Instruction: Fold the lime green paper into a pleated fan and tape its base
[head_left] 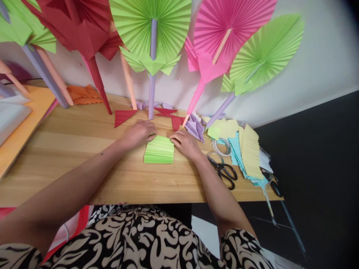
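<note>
A lime-green sheet of pleated paper (pixel 159 150) lies on the wooden table in front of me, its folds running from side to side. My left hand (pixel 139 133) is closed at its far left corner, fingertips pinching the edge. At the far right corner, my right hand (pixel 185 142) grips the same edge with thumb and fingers together. The far strip of the paper is partly hidden by my fingers. Just beyond my hands lie dark red paper pieces (pixel 125 117) and folded lilac paper (pixel 195 127).
Paper fans on rolled stems, among them a green fan (pixel 153 33) and a pink fan (pixel 215 45), lean against the wall. Black-handled scissors (pixel 224 172) and a tape roll (pixel 221 147) lie right, beside pleated yellow paper (pixel 250 151). Orange sheets (pixel 33 112) cover the left end.
</note>
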A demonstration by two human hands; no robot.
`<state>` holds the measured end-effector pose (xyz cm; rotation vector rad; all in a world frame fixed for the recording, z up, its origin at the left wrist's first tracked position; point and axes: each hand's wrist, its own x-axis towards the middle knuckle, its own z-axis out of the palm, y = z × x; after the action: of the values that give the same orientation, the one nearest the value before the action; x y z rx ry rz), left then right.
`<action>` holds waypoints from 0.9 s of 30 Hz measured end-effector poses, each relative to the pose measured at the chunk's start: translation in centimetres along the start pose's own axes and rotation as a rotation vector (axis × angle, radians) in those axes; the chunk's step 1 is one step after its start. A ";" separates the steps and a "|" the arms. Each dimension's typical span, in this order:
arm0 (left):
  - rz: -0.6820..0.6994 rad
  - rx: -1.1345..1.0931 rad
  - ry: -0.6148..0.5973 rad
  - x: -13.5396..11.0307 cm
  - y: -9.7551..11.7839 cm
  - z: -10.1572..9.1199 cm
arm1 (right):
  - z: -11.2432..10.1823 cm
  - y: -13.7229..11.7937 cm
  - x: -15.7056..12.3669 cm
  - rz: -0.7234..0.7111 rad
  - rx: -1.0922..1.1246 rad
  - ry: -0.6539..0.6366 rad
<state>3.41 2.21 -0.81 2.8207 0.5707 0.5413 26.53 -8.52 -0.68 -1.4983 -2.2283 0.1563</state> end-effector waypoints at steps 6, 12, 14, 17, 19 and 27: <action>0.038 -0.050 -0.012 -0.1 -0.6 0.0 | -0.4 -0.1 -0.1 0.020 -0.026 -0.042; 0.018 -0.063 -0.033 -0.2 -0.2 -0.2 | -0.6 -0.2 -0.3 -0.015 -0.030 -0.026; 0.007 -0.065 -0.036 -0.2 -0.2 -0.2 | -0.5 -0.2 -0.3 -0.039 -0.050 -0.011; -0.004 -0.061 -0.043 -0.2 -0.1 -0.1 | -0.4 -0.3 -0.4 -0.069 -0.119 -0.002; -0.008 -0.055 -0.043 -0.2 -0.1 -0.1 | -0.3 -0.7 -0.3 -0.079 -0.169 -0.013; 0.042 -0.046 -0.030 -0.7 -0.1 -0.2 | -0.6 -1.9 -0.1 -0.073 -0.269 -0.075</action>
<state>2.72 2.00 -0.88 2.7973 0.4882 0.5126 25.19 -9.47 0.42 -1.5645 -2.4379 -0.1165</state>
